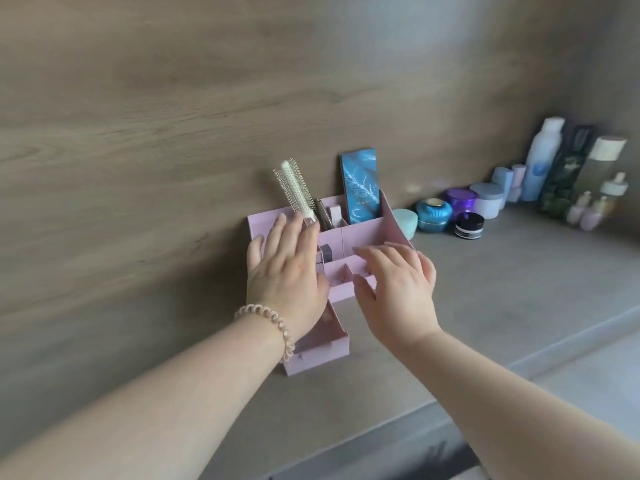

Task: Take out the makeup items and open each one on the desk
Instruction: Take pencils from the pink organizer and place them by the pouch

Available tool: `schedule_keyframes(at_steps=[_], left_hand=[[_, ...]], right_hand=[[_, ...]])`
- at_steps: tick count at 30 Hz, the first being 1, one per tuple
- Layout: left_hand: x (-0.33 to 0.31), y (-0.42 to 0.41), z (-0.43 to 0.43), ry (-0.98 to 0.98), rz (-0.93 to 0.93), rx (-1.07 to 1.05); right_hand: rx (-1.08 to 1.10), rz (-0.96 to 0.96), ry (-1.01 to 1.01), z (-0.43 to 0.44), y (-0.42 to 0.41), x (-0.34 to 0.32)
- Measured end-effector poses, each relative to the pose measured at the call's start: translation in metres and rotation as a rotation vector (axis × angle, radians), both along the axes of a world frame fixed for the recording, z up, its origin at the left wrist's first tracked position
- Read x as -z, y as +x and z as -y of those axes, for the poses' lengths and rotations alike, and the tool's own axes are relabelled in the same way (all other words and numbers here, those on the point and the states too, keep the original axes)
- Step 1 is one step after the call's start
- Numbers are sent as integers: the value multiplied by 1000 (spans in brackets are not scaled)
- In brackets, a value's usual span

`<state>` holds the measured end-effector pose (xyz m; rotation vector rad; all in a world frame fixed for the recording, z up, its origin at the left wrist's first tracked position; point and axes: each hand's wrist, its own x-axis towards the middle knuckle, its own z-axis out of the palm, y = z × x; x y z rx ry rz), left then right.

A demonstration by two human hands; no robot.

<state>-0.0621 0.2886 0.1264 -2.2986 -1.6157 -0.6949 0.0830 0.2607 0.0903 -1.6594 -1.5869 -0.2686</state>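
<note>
A pink organiser box stands on the grey desk against the wooden wall. In its back compartments stand a white round hairbrush, a blue patterned palette box and some slim brown and pink makeup sticks. A small dark item lies in a middle compartment. A pink drawer is pulled out at the front. My left hand hovers over the box's left side, fingers spread, holding nothing. My right hand hangs over the front right compartments, fingers apart and empty.
Jars stand in a row to the right: a teal jar, a black jar, a purple jar and a pale jar. Tall bottles crowd the far right corner. The desk edge runs diagonally at lower right.
</note>
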Motion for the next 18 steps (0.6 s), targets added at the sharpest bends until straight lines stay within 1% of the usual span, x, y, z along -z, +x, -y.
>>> schedule_keyframes(at_steps=[3,5,10,12,15,18], left_hand=[[3,2,-38,-52,-58,-19],[5,7,-51,-88,-92,-22],[10,8,-63,-117,-77,12],[11,7,-64,-111,-63,24],[14,7,-63,-114,-62,6],[16,7,-64,-94,-17,-11]], right_hand=[[5,-90,-107,-55,-3,-10],[30,-134,-142,-85,-2,-13],[74,-206,-220,-146,-5,-14],[101,-174,-237,-163,-10,-12],[149,-52,-225,-178,-17,-11],[184,56,-240,-189,-22,-10]])
